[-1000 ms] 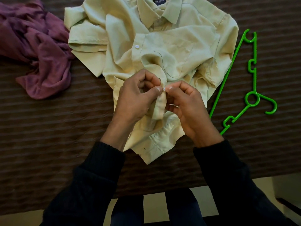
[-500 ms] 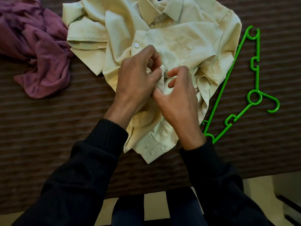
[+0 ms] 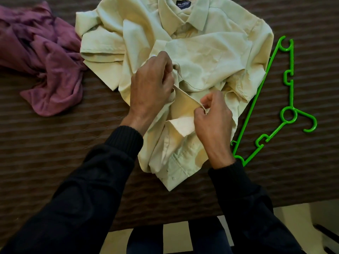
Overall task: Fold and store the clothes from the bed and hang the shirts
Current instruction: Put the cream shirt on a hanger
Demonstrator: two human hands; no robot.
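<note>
**Shirt front being worked, hanger waiting**

Shirt [image 3: 211, 57] lies face-up across the far middle of the bed [image 3: 55, 153], collar toward the far edge, hem pointing at the near edge. Going left to right:

- Purple garment [image 3: 49, 74]: crumpled heap at the far-left corner, touching the shirt's sleeve. Unfolded, looks queued.
- Left hand [image 3: 150, 85]: fingers curled, gripping the shirt's front edge around mid-chest. Seems to anchor the cloth so the other side can be pulled taut.
- Right hand [image 3: 212, 116]: thumb and forefinger pinching the opposite front edge, drawn slightly right, cloth stretched between both hands. Likely lining up the placket to button it; cannot make out a button or hole at the pinch.
- Lower buttons near the hem look closed.
- Green hanger [image 3: 288, 114]: flat on the bed just right of the shirt, one end tucked under its edge, hook pointing right. Within reach, probably staged for hanging once the front is done.
</note>
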